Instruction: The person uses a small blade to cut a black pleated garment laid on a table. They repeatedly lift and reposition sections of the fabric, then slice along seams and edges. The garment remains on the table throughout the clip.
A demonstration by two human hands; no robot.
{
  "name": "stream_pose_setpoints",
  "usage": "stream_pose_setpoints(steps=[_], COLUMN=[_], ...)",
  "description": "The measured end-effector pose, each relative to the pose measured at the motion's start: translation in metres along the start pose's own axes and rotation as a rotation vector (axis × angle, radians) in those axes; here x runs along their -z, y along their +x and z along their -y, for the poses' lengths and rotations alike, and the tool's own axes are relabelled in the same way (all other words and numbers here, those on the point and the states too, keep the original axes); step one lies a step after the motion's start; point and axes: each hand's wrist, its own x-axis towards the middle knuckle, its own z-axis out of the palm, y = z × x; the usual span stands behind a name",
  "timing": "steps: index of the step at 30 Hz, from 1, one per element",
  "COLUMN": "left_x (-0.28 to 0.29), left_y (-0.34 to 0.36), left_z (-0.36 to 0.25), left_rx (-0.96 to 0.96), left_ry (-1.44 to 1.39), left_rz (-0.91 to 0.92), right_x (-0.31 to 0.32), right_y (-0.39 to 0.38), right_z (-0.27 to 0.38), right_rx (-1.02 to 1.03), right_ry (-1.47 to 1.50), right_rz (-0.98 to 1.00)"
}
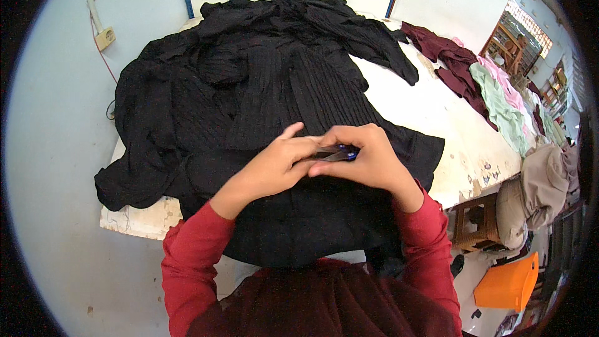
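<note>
Over the table in front of me lies a heap of black ribbed garments [262, 93], its near part hanging toward my lap. My right hand [368, 156] is closed around small thread snips [340, 153] with metal blades and blue ends. The blades point left, toward my left hand [281, 159]. That hand touches the right one at the fingertips, its fingers bent around the blade end and its thumb raised. Whatever lies between the left fingers is hidden. Both hands are above the near part of the black cloth.
The pale worktable [424, 112] has worn, stained edges. Maroon cloth [458, 62], pale green cloth [499, 103] and pink cloth lie along its right side. A wooden stool [475, 224], a beige bundle [541, 175] and an orange bin [508, 284] stand at the right. A wall socket [105, 39] is at the left.
</note>
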Motion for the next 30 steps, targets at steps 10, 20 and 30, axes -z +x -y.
stream_pose_setpoints(steps=[10,20,30], left_x=[0.123,0.167,0.142], left_y=[-0.032,-0.065,-0.212], left_z=[0.017,-0.047,0.134], left_rx=[0.398,0.423,1.14], left_ry=[-0.207,0.677,0.093], left_rz=[-1.112,-1.389,-0.789], right_x=[0.024,0.072,0.027], right_y=[-0.027,-0.001,-0.043], right_z=[-0.084,-0.089,-0.199], right_rx=[-0.524,0.202,-0.52], right_ry=[-0.297,-0.606,-0.454], right_rz=[0.009,-0.857,-0.131])
